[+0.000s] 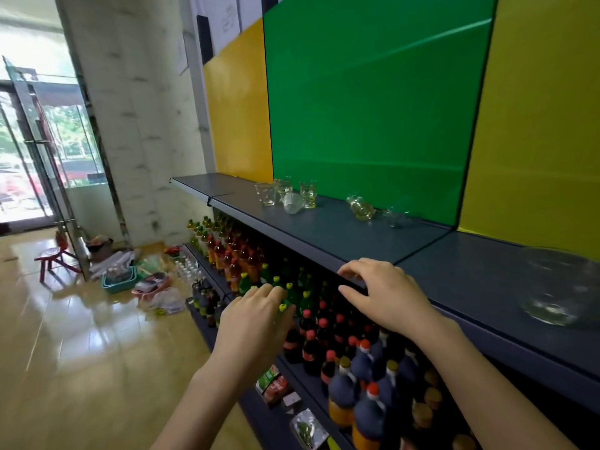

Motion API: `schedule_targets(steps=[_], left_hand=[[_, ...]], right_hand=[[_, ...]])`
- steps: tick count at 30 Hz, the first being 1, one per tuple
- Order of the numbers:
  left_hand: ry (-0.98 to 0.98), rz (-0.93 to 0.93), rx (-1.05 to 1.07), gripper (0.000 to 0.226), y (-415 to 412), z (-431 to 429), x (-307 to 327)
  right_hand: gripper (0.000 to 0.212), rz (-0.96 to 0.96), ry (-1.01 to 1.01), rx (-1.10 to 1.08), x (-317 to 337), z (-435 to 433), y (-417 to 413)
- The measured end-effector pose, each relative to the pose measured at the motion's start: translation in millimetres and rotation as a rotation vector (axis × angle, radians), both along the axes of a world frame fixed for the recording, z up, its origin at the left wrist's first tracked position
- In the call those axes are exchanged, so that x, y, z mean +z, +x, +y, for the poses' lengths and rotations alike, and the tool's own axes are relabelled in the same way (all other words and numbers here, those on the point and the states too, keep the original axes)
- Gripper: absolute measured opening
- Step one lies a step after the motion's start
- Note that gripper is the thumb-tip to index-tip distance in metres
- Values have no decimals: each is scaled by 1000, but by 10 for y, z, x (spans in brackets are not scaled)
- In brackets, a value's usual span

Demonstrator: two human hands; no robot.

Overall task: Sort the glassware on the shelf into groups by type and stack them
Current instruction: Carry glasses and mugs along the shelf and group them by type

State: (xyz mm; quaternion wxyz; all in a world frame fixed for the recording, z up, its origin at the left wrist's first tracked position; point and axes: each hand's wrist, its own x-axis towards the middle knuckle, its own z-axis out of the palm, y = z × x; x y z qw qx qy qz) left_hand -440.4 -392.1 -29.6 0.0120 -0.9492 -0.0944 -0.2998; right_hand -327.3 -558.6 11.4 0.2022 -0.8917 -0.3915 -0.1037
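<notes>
On the dark grey shelf (pixel 324 228) a cluster of small clear glasses (pixel 285 193) stands at the far left; one ribbed glass (pixel 293 203) lies tipped among them. Further right, two glasses lie on their sides, a yellowish one (pixel 361 207) and a clear one (pixel 397 216). A large clear glass bowl (pixel 556 287) sits at the near right. My right hand (pixel 383 292) rests at the shelf's front edge, fingers spread, holding nothing. My left hand (pixel 256 323) hovers below the shelf over the bottles, empty with fingers apart.
Rows of drink bottles (pixel 311 323) fill the lower shelves under my hands. Green and yellow panels (pixel 373 108) back the shelf. On the tiled floor at left lie baskets and bags (pixel 130 277), a small red stool (pixel 52 258) and a glass door (pixel 35 141).
</notes>
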Motion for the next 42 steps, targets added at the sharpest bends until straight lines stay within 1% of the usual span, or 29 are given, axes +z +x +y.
schedule_targets(steps=[4, 9, 16, 19, 26, 33, 38, 42], left_hand=[[-29, -77, -48, 31, 337, 424, -30], [-38, -90, -118, 33, 925, 969, -63], [-35, -92, -199, 30, 1834, 1704, 79], [-94, -92, -198, 31, 2145, 1947, 105], [-160, -1, -232, 37, 2839, 2456, 104], [-270, 26, -298, 44, 3635, 2912, 182], [-394, 120, -363, 70, 4153, 3121, 202], [-529, 196, -435, 74, 4460, 3167, 194]], right_hand=[[34, 7, -6, -21, -47, 443, 294], [34, 5, 1, -51, -92, 972, 759], [36, -1, 7, -159, -27, 1604, 1437], [36, -6, 5, -194, -10, 1825, 1655], [37, -8, -40, -302, 16, 2225, 2110], [38, -30, -50, -473, 82, 2615, 2526], [37, -47, -19, -573, 122, 2899, 2819], [36, -53, 22, -628, 111, 3046, 3075]])
